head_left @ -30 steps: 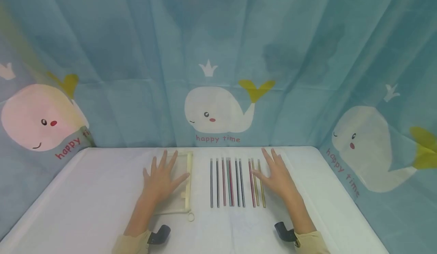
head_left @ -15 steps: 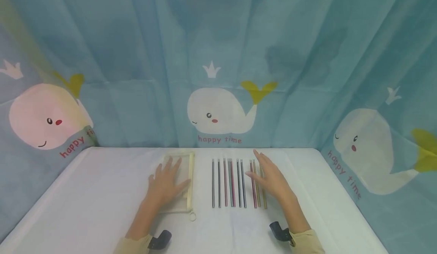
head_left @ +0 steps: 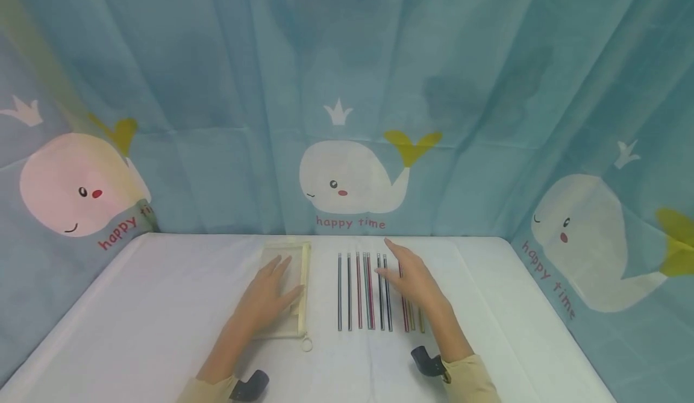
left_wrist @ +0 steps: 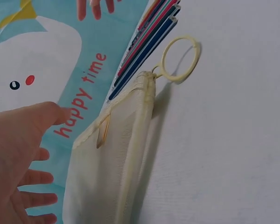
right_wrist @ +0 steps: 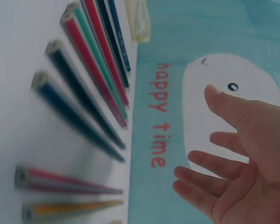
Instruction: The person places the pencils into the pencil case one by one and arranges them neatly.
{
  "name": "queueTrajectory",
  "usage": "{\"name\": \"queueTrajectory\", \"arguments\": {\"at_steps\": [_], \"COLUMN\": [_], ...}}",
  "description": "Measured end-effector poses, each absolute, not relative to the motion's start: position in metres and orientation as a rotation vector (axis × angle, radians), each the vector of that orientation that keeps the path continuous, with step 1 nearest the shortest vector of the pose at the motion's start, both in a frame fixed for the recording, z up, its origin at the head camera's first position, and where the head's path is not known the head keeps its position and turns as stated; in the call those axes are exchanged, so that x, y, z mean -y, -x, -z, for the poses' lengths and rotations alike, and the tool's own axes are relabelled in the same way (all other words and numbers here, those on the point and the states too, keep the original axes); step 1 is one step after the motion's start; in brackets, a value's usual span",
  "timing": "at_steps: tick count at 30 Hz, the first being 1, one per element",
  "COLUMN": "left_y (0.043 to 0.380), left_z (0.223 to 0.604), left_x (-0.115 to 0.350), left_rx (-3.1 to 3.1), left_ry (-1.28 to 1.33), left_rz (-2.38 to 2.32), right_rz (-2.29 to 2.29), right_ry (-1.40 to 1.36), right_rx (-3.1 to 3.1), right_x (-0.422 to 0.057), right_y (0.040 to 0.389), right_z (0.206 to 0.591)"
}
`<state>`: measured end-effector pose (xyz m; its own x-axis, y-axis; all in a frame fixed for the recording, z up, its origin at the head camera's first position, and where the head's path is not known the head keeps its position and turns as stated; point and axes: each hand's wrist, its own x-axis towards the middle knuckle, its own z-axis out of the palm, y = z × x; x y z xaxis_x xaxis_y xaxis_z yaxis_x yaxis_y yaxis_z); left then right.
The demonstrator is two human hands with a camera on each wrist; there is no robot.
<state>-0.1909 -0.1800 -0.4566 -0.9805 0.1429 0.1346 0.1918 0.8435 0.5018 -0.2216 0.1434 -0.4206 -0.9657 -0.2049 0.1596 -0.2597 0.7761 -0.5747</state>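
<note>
My left hand [head_left: 265, 297] hovers over a pale cream zip pouch [head_left: 305, 270], its fingers loosely bent and the thumb reaching toward the zipper edge. The left wrist view shows the see-through mesh pouch lying flat with a round pull ring [left_wrist: 179, 58] at its near corner. To its right, several pencils [head_left: 358, 294] lie side by side, dark, red and green. My right hand [head_left: 414, 279], palm facing left with fingers extended, is above the right-hand pencils and partly hides the yellow ones [head_left: 422, 321]. Neither hand holds anything.
A white-covered table [head_left: 162, 306] carries everything. Behind it and along both sides hangs a blue curtain [head_left: 217, 180] printed with whales. Black wrist mounts [head_left: 427, 362] sit on both wrists by the beige sleeves.
My right hand has moved left, from the right edge of the pencils to over them. The left hand has drifted slightly right, its fingers less spread. Pouch and pencils lie as before.
</note>
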Motion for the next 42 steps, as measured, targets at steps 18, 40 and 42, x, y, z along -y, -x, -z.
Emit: {"name": "queueTrajectory", "arguments": {"at_steps": [18, 40, 42], "left_y": [0.170, 0.156, 0.156], "left_z": [0.476, 0.481, 0.481], "left_x": [0.172, 0.157, 0.156], "left_rx": [2.732, 2.887, 2.903], "left_ry": [0.072, -0.078, -0.074], "left_rz": [0.888, 0.853, 0.825], "right_rz": [-1.165, -1.337, -1.341], "right_ry": [-0.541, -0.488, -0.478], "right_rx": [2.727, 2.756, 2.755], "right_x": [-0.096, -0.053, -0.050], "right_y": [0.231, 0.248, 0.248], "right_z": [0.436, 0.455, 0.456]}}
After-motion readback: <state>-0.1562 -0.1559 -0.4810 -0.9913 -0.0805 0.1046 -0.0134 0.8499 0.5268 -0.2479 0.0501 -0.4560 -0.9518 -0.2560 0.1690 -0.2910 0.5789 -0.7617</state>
